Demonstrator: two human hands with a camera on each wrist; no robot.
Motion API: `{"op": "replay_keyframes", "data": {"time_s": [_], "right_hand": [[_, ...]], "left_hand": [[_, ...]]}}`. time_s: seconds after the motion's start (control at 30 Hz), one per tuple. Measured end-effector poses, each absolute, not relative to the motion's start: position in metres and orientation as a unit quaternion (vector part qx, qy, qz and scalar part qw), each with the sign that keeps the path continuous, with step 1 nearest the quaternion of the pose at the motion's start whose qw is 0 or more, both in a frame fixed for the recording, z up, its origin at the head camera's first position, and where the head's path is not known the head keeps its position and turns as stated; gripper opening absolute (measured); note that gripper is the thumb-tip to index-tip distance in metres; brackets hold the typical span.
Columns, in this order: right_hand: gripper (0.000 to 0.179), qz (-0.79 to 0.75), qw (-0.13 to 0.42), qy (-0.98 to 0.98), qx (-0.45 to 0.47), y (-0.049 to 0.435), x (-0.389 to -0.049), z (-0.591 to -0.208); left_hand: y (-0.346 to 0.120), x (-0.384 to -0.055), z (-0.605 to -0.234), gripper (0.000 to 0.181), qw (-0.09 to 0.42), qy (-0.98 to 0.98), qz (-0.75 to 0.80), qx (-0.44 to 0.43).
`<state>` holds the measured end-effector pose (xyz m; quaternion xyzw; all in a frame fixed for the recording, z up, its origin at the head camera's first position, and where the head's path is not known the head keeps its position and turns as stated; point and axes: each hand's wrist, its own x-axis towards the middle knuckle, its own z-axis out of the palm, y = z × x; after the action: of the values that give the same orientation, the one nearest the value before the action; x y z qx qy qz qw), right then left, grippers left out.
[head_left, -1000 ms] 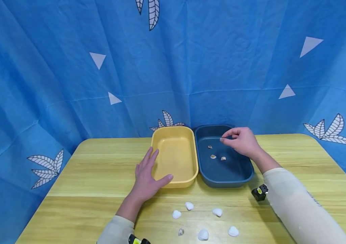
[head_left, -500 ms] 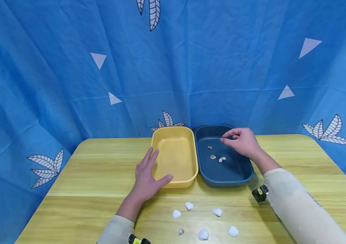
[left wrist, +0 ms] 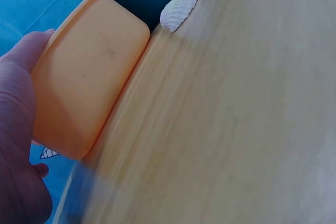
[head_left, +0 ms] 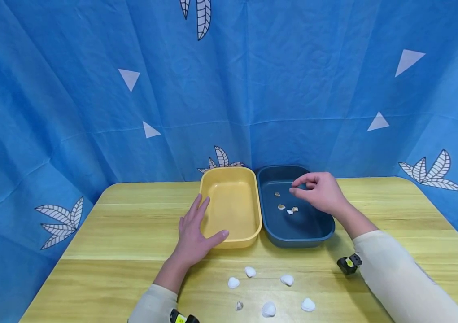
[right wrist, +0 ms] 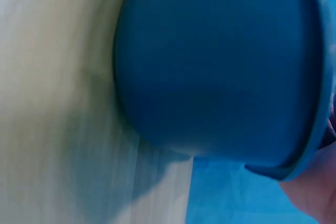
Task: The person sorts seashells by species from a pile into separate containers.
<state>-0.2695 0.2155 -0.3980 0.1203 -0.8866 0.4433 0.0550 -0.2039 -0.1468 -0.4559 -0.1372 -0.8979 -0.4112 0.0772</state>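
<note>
In the head view my left hand (head_left: 196,240) lies with spread fingers at the left rim of the yellow tray (head_left: 233,244), its thumb over the near left corner. The left wrist view shows that thumb along the orange-looking tray's (left wrist: 92,77) rim. My right hand (head_left: 319,193) hovers over the right part of the dark blue tray (head_left: 297,243), fingers loosely bent, with a gap between thumb and index finger and nothing held. Several small brownish shells lie in the blue tray, among them a whiter shell (head_left: 290,212) touching or overlapping a neighbouring shell (head_left: 295,209). The yellow tray's floor is bare.
Several white seashells (head_left: 268,309) and one small greyish shell (head_left: 239,306) lie on the wooden table (head_left: 132,251) in front of the trays. The trays stand side by side at the back, against a blue curtain (head_left: 293,89).
The whiter shell has dropped from the right hand into the blue tray and settled beside another shell. The right hand has then shifted slightly down, fingers parting. The left hand stays put.
</note>
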Motion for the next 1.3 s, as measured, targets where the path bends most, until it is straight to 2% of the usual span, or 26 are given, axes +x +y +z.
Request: {"op": "replay_keyframes", "data": {"time_s": [0.53,1.03,1.3], "right_hand": [[0.012,0.485,0.068,-0.841,0.229,0.177,-0.219,-0.385],[0.021,0.498,0.065,-0.771,0.391,0.123,-0.17,-0.395],[0.022,0.496,0.011,-0.764,0.413,0.111,-0.154,-0.403]], "left_hand": [[-0.147,-0.204,-0.457,0.098,0.079,-0.898,-0.413,-0.132],[-0.147,-0.205,-0.461,0.097,0.085,-0.9,-0.407,-0.131],[-0.146,-0.206,-0.461,0.098,0.096,-0.898,-0.405,-0.139]]}}
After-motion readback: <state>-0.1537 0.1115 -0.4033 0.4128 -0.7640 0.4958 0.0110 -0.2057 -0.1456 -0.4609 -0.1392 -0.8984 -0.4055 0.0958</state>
